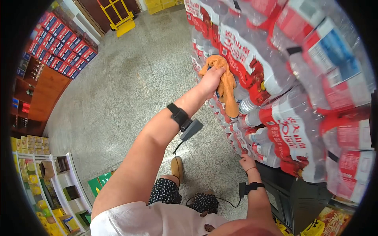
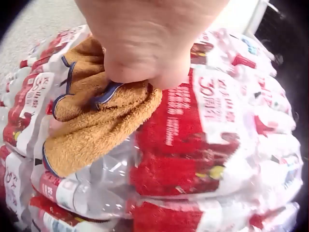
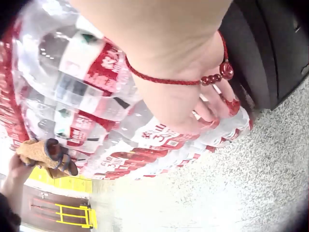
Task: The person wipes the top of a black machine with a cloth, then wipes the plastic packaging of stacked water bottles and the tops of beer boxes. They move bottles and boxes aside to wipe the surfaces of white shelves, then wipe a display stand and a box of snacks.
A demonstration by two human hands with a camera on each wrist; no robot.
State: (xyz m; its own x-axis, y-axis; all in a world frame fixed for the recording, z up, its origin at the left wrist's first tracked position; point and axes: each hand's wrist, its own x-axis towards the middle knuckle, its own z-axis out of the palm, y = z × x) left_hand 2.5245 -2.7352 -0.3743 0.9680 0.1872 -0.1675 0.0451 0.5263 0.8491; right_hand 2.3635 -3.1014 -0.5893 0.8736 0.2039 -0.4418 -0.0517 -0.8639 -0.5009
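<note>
In the head view my left hand [image 1: 212,80] grips a bunched orange cloth [image 1: 226,89] against the side of stacked shrink-wrapped bottle packs [image 1: 252,59]. The left wrist view has the same hand [image 2: 145,53] above the cloth [image 2: 91,137], whose dark blue edging shows; it lies over the red and white wrap [image 2: 174,130]. Lower down, my right hand [image 1: 248,162] is beside the bottom packs, holding nothing that shows. In the right wrist view this hand [image 3: 178,92] wears a red bracelet, its fingers loosely bent by the bottles; contact cannot be told.
A black appliance or cabinet [image 1: 277,196] stands below the packs at the right. Speckled floor [image 1: 118,78] runs to the left, with a yellow hand truck [image 1: 125,25] at the far end. Shelves [image 1: 59,192] line the lower left, and red-blue cartons [image 1: 63,47] are stacked above.
</note>
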